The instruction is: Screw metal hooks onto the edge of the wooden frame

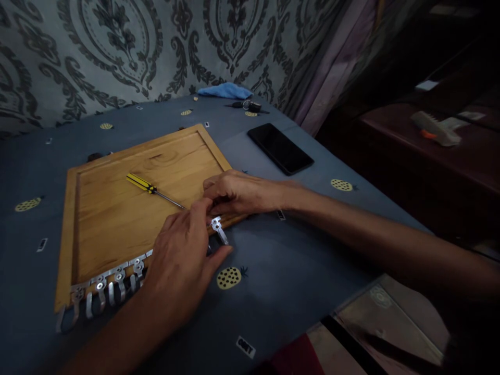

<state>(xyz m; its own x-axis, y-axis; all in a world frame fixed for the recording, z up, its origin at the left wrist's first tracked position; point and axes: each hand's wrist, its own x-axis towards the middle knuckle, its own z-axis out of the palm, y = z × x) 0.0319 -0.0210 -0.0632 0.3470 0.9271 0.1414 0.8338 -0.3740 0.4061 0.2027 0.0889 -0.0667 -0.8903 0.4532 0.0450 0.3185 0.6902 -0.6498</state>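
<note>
A wooden board (113, 219) with a raised rim lies on the table. Along its front edge runs a metal hook rail (120, 275) with several bent hooks and screws. My left hand (182, 255) is closed over the rail, its thumb low beside the right-end hook. Touching its fingertips, my right hand (234, 191) is pinched at the board's right front corner; whatever its fingers hold is hidden. A screwdriver (142, 184) with a yellow and black handle rests on the board, its tip close to my left fingers.
A black phone (280, 148) lies on the table right of the board. Behind it are keys (250, 106) and a blue cloth (225, 91) by the patterned wall covering. The blue tablecloth (297, 250) has pineapple prints. The table's right edge slants toward me.
</note>
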